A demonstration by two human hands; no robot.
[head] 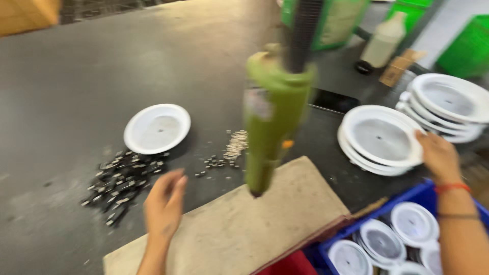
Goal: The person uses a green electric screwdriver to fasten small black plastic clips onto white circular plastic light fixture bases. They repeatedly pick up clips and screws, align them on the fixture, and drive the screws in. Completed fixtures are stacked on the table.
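My left hand (164, 202) hovers open above the left edge of a tan pad (239, 224), holding nothing, close to a heap of small black clips (119, 183). My right hand (438, 155) rests on the right rim of the top white round housing in a short stack (379, 137); whether the fingers grip it is unclear. A green powered screwdriver (270, 117) hangs on a dark cable in the middle, its tip just above the pad. A single white round housing (157, 128) lies on the dark table beyond the clips.
Small silvery screws (232, 150) lie scattered by the screwdriver. More white housings (448, 104) are stacked at the right. A blue crate (407, 196) at lower right holds several white discs. Green bins (468, 46) and a pale bottle (382, 43) stand at the back.
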